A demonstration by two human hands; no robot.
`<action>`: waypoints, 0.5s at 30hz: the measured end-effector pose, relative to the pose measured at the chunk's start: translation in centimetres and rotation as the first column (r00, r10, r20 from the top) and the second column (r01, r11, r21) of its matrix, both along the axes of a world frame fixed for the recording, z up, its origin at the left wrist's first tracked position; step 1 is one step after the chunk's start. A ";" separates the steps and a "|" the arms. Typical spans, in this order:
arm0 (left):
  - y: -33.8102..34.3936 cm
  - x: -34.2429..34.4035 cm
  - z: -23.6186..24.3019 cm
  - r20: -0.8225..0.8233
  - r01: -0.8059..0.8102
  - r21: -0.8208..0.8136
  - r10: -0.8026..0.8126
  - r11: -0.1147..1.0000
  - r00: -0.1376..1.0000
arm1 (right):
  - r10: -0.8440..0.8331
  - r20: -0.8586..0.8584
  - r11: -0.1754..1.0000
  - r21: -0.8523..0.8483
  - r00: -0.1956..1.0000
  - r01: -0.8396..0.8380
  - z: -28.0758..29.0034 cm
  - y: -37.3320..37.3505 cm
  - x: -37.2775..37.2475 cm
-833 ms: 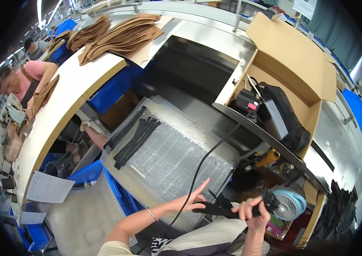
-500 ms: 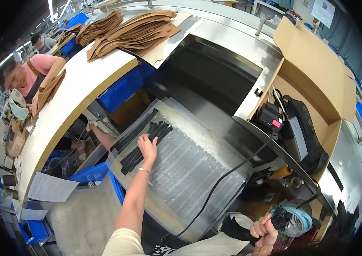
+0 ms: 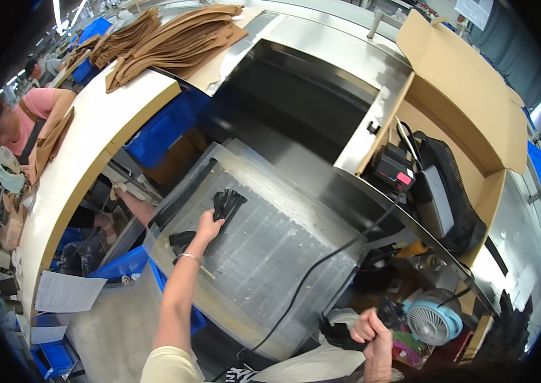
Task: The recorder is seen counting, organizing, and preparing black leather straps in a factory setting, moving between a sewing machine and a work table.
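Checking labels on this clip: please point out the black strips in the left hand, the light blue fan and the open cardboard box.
Black strips (image 3: 228, 203), head view: fanned upper ends.
Light blue fan (image 3: 433, 321), head view: round grille.
Open cardboard box (image 3: 468, 89), head view: raised lid.

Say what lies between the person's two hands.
In the head view, mostly the grey board lies between the left hand, gripping black strips, and the right hand; a black cable crosses that stretch.
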State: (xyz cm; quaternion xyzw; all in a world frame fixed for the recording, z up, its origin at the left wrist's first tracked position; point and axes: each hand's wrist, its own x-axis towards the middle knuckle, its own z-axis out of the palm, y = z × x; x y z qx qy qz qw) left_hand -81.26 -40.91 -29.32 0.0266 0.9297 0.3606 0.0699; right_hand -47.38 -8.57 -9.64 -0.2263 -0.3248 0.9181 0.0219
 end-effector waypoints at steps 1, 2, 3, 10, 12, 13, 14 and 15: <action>1.1 1.4 0.9 0.297 -0.057 0.395 -0.069 0.917 0.953 | 0.022 0.075 0.999 -0.040 0.997 -0.019 -0.4 0.2 -0.3; 2.2 3.7 1.8 0.378 -0.096 0.512 -0.123 0.854 0.918 | 0.044 0.149 0.996 -0.082 0.988 -0.032 -0.8 0.1 -0.8; 3.5 6.5 4.3 0.450 -0.145 0.610 -0.190 0.779 0.873 | 0.017 0.214 0.998 -0.070 0.977 -0.002 -1.2 -0.5 -1.6; 10.7 20.4 8.1 0.483 -0.268 0.854 -0.489 0.446 0.727 | 0.024 0.328 0.954 -0.291 0.944 0.077 -9.2 -2.7 -2.9; 13.4 22.4 10.8 0.480 -0.322 0.874 -0.533 0.365 0.697 | -0.024 0.398 0.939 -0.307 0.917 0.158 -9.5 -3.2 -2.6; 14.1 23.0 12.1 0.483 -0.386 0.876 -0.545 0.290 0.686 | -0.039 0.356 0.925 -0.340 0.934 0.168 -8.7 -3.6 -2.3; 14.7 23.2 12.7 0.475 -0.378 0.880 -0.561 0.289 0.678 | -0.062 0.333 0.910 -0.367 0.941 0.190 -7.8 -3.9 -2.0; 15.2 23.5 13.2 0.472 -0.394 0.877 -0.634 0.273 0.613 | -0.100 0.267 0.877 -0.431 0.959 0.211 -7.5 -4.1 -1.6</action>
